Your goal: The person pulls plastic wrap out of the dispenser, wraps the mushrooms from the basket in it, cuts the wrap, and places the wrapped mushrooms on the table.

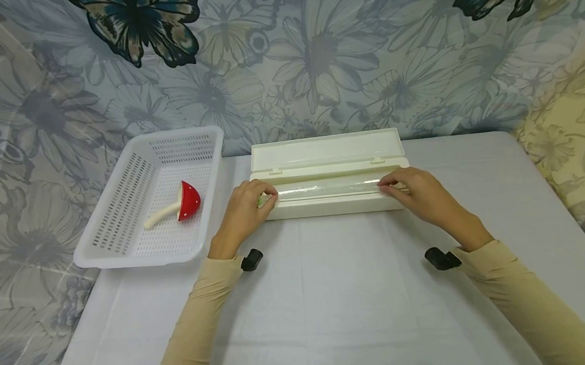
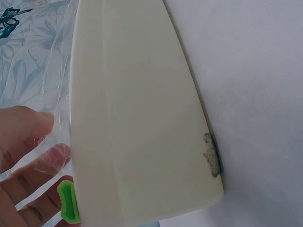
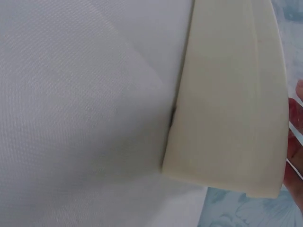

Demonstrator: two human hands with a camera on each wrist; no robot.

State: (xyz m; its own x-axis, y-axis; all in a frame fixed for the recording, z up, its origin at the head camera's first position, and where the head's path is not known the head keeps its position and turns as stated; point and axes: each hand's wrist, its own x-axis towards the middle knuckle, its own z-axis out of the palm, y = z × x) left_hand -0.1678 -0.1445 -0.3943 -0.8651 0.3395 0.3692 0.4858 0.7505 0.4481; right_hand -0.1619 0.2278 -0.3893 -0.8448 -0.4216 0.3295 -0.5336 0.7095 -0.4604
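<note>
A cream plastic cling film dispenser lies lengthwise on the table with its lid raised at the back. Clear cling film stretches across its opening. At the left end my left hand pinches the film's edge between thumb and fingers. In the left wrist view, a small green plastic slider sits on the dispenser's edge beside those fingers. My right hand pinches the film near the right end. Only some of its fingertips show past the dispenser in the right wrist view.
Left of the dispenser stands a white perforated plastic basket. Inside it lies a red, white-dotted ladle with a cream handle. A white cloth covers the table. Behind hangs a flower-and-butterfly patterned cloth.
</note>
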